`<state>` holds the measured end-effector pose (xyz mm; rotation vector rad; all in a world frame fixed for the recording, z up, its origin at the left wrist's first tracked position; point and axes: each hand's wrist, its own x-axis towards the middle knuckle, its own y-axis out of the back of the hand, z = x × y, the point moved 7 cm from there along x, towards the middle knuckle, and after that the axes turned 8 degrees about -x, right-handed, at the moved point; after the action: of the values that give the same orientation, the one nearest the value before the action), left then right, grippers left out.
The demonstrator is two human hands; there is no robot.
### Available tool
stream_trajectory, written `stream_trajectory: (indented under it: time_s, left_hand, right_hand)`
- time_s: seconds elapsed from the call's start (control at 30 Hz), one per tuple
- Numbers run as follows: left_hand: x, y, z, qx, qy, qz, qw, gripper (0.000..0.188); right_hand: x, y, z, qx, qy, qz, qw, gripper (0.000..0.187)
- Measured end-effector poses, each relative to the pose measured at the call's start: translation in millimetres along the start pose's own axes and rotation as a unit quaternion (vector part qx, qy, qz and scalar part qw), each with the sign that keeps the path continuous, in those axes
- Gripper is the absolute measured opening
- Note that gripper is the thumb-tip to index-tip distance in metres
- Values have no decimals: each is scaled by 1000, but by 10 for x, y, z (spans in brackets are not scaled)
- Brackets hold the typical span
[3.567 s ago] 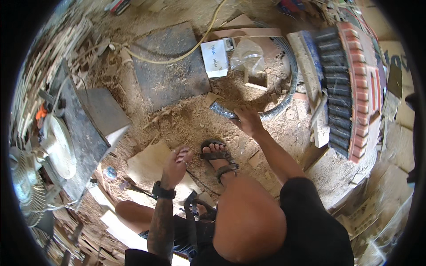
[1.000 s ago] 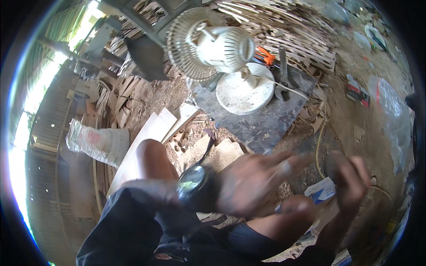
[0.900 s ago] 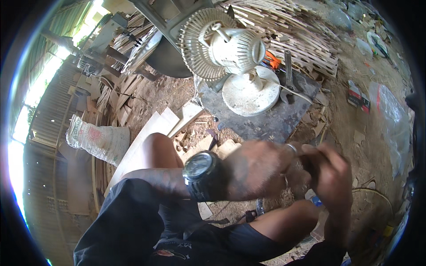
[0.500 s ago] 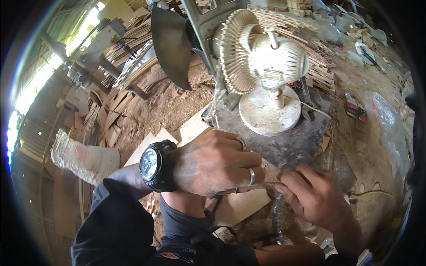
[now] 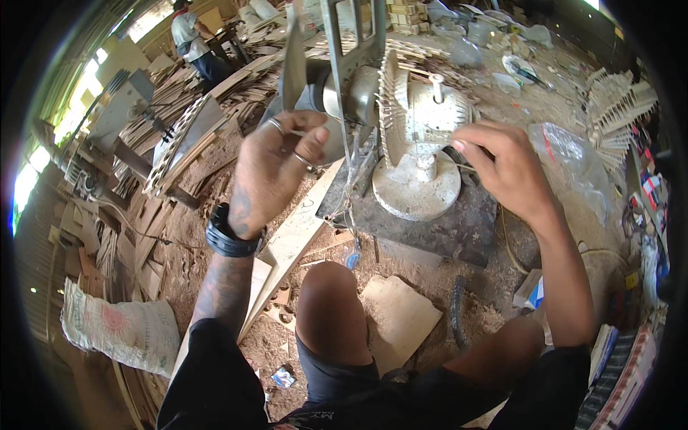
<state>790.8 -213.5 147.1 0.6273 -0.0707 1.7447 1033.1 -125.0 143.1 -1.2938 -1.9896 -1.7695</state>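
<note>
A dusty white fan motor (image 5: 441, 111) on a round base (image 5: 408, 192) stands before me on a dark board (image 5: 430, 233). Its left side carries a ribbed white ring (image 5: 390, 118), next to an upright metal frame (image 5: 335, 79). Left of that frame is a dark fan blade (image 5: 292, 68), seen nearly edge-on. My left hand (image 5: 269, 172) is raised in front of the blade, thumb and fingertips close together. At the motor's right side, my right hand (image 5: 509, 165) has thumb and index finger pinched. Whatever lies in either pinch is too small to make out.
A pale plank (image 5: 294, 240) lies left of my knees, a flat pale board (image 5: 401, 319) between them. A white sack (image 5: 122, 322) sits at lower left. Clear plastic bags (image 5: 573, 168) lie to the right. Far left, another person (image 5: 193, 43) stands among wood strips.
My hands have parted and risen, the left toward the blade, the right toward the motor. The blade has turned from broadside to nearly edge-on. My view has shifted, bringing the other person into sight.
</note>
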Motion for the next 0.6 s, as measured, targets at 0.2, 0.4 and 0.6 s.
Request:
stream_trajectory:
  time_s: [0.2,0.4,0.6]
  left_hand:
    - [98,22,25,111,20,-12,994,42]
    - [126,-183,-51,214,-88,40,972,53]
    - [237,-254,-435,108,-61,76,989,62]
  right_hand:
    - [184,-174,12,-58,30,-14,998,13]
    - [449,-335,-106,-144,19,-11,989,16]
    - [465,-524,-228,-136,-20,-16,990,13]
